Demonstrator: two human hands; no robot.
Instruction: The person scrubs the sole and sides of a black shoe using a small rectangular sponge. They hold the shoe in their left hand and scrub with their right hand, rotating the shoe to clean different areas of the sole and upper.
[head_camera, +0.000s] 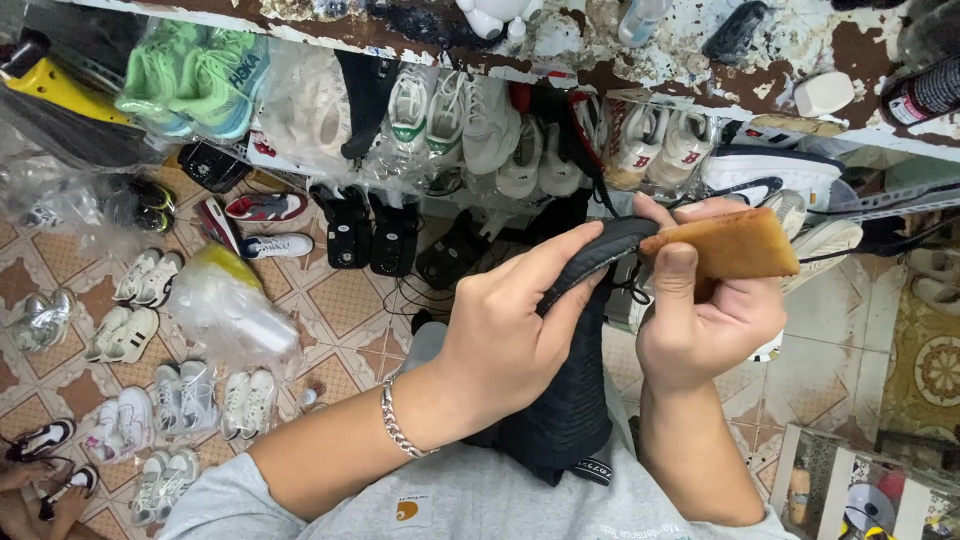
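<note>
My left hand (510, 330) grips a black knit shoe (575, 390) near its collar, thumb and fingers wrapped over the padded edge (600, 250). The shoe hangs down toward my grey shirt. My right hand (705, 315) holds a tan rubber block (735, 245), its end pressed against the shoe's dark edge. A silver chain bracelet (397, 420) circles my left wrist.
A paint-worn shelf (600, 50) runs across the top with bottles and a spray can (920, 95). Below it hang bagged sneakers, among them a green pair (195, 80). Several white shoe pairs (180, 400) stand on the patterned tile floor at left. A glass case (860, 495) sits lower right.
</note>
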